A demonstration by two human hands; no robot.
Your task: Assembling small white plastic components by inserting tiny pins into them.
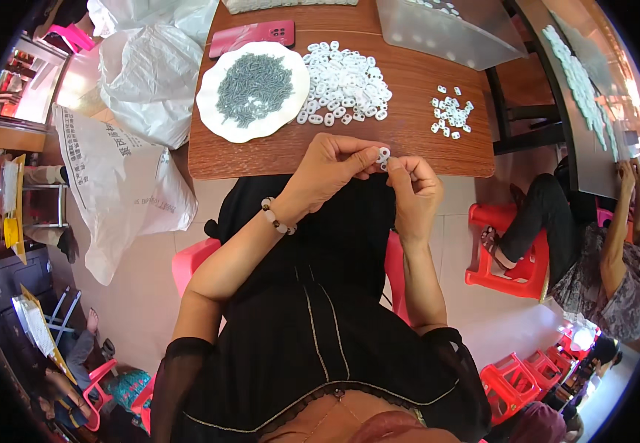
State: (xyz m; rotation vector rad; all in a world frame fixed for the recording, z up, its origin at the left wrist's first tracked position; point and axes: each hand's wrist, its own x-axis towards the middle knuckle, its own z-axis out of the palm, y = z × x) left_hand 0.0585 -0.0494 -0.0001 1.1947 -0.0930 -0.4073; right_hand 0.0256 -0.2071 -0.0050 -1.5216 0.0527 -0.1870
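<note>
Between my hands, just past the table's near edge, is a small white plastic piece (384,153) with round holes. The thumb and forefinger of my left hand (327,171) pinch it from the left. My right hand (417,190) is closed with thumb and fingertips against its lower end; any smaller part there is hidden. Ahead of my left hand stands a white scalloped plate (207,111) with many short dark-grey pins (255,88). A heap of white two-holed pieces (346,83) lies beside the plate. Farther right is a smaller cluster of white pieces (451,112).
On the brown table (408,103), a pink-red phone (252,37) lies behind the plate. A translucent plastic bin (449,33) stands at the far right. Large white sacks (124,184) are on the left. At right, another person sits on a red stool (508,251) by another table.
</note>
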